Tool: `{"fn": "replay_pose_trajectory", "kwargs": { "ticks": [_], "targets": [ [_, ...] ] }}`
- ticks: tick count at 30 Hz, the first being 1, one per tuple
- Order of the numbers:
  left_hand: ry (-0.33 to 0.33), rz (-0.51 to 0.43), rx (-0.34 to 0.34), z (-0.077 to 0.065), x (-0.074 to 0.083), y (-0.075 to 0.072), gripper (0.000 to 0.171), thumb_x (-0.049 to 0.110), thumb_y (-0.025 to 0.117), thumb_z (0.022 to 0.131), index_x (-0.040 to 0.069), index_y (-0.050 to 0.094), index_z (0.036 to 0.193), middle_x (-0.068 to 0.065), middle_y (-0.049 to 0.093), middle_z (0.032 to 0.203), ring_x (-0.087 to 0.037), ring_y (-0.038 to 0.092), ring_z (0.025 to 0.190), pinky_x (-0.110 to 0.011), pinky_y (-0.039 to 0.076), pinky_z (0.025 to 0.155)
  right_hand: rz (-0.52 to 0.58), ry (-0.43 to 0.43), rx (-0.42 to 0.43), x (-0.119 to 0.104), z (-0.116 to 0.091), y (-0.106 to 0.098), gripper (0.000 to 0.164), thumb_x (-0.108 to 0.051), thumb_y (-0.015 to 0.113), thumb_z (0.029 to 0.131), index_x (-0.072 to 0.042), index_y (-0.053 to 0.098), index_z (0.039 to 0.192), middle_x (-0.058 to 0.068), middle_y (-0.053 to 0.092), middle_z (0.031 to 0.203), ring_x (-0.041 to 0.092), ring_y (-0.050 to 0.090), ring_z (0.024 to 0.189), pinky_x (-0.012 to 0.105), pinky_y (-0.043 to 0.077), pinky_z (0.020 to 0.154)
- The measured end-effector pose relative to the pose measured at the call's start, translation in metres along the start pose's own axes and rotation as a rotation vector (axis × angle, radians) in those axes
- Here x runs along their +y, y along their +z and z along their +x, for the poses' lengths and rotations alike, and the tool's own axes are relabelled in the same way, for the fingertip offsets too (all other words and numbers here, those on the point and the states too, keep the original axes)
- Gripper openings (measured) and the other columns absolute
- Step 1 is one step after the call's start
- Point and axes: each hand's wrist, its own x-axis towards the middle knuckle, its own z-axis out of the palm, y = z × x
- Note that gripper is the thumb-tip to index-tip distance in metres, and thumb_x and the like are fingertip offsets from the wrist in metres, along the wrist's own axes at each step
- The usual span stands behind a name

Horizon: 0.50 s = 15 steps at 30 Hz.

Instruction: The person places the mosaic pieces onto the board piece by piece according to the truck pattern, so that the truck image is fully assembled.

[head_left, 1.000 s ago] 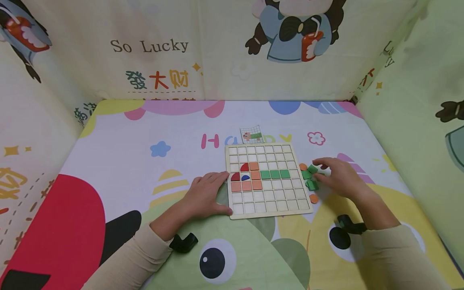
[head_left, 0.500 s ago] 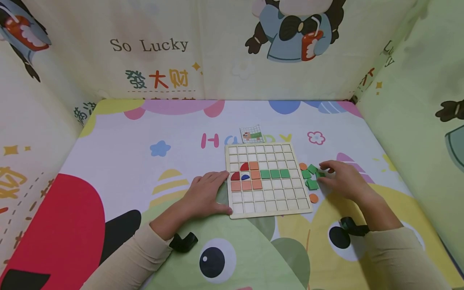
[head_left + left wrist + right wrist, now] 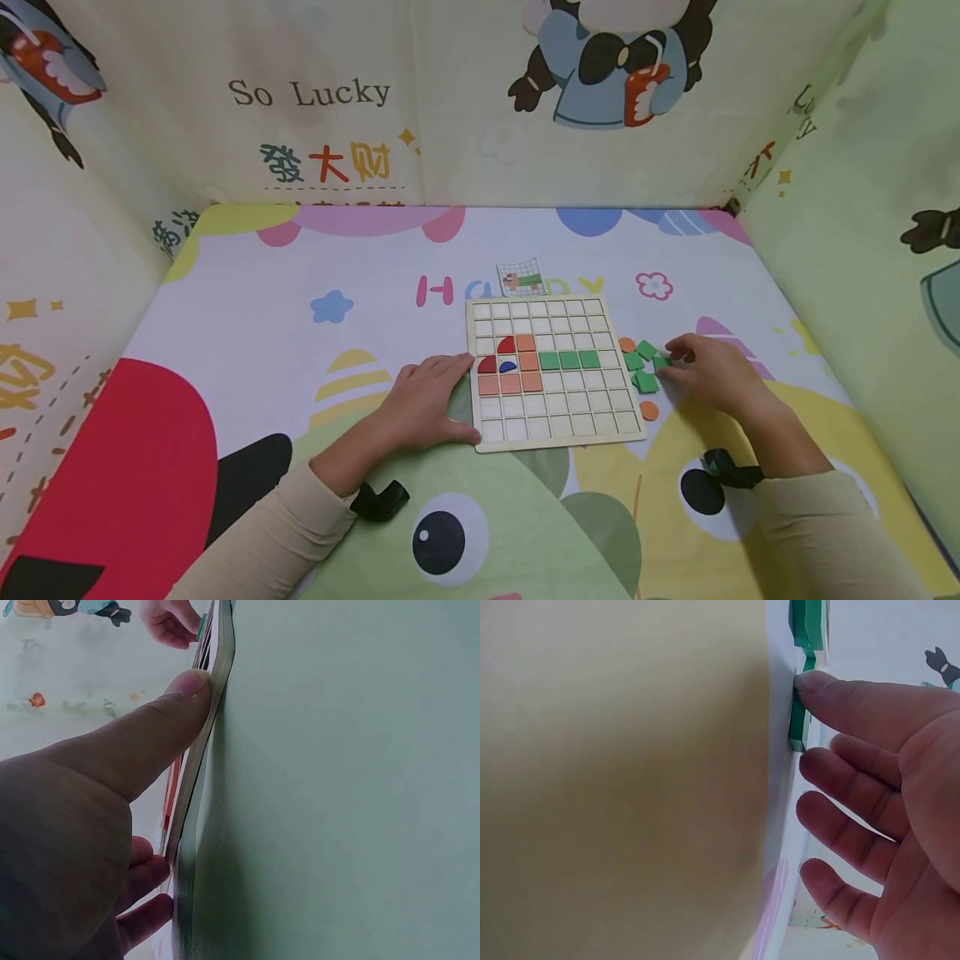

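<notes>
My left hand (image 3: 426, 404) rests at the left side of a wooden grid board (image 3: 555, 448), fingertips on its left edge and thumb at the near corner. In the left wrist view that thumb (image 3: 142, 735) presses the board's rim. On the board lie orange square tiles (image 3: 528, 362), red quarter-round pieces (image 3: 506, 344), a blue half-round piece (image 3: 507, 367) and a row of green square tiles (image 3: 569, 360). My right hand (image 3: 716, 375) pinches a loose green square tile (image 3: 800, 720) beside the board; its index fingertip is hidden in the right wrist view.
Other green tiles (image 3: 645, 382) lie right of the board, with orange round pieces (image 3: 649, 411) near them. A small picture card (image 3: 521, 278) with a gridded drawing lies behind the board. Printed cloth covers the table, with fabric walls behind and at both sides.
My right hand has moved slightly right, and another green tile shows at its fingertips. During the last half second it has barely moved. The left hand and board stay put.
</notes>
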Motion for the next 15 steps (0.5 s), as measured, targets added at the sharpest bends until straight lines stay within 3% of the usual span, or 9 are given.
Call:
{"fn": "replay_pose_trajectory", "kwargs": {
  "ticks": [15],
  "targets": [
    [0.000,0.001,0.002,0.0004,-0.0009,0.0011,0.106,0.057,0.083,0.073,0.010,0.035,0.156,-0.006,0.042,0.154,-0.027,0.036,0.140,-0.054,0.031,0.104,0.035,0.014,-0.048,-0.0007,0.0016,0.0009,0.047,-0.019,0.072,0.089,0.007,0.059,0.127,0.026,0.062,0.117,0.043,0.054,0.104,0.054,0.050,0.085]
  ]
}}
